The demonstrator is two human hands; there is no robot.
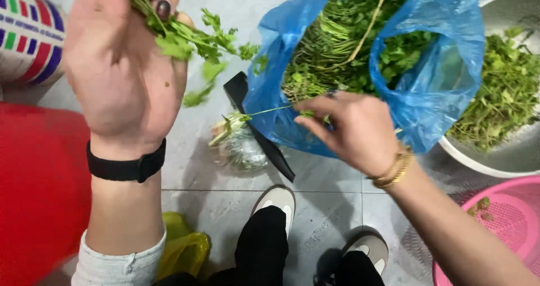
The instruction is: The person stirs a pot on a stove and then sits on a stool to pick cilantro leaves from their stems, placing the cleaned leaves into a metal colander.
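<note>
L hand (121, 75) raised, palm up, fingers (163, 7) pinched shut on leafy green herb sprig (194, 41). R hand (351, 128) at mouth of crinkled blue plastic bag (436, 77) stuffed w/ green herb bunches (337, 44), fingers closed on thin green stem (270, 110). Bag sits on grey tiled floor (225, 207), next to white round basin (509, 151) w/ more greens.

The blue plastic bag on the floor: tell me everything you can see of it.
The blue plastic bag is thin, translucent and crinkled, lying on the grey tiled floor with its mouth gaping open. It is stuffed with a bundle of green herbs, stems and leaves showing. Its right side rests against a metal basin of more greens. A black strip lies beside its lower left edge. The right hand is in front of it, pinching a thin stem.
</note>
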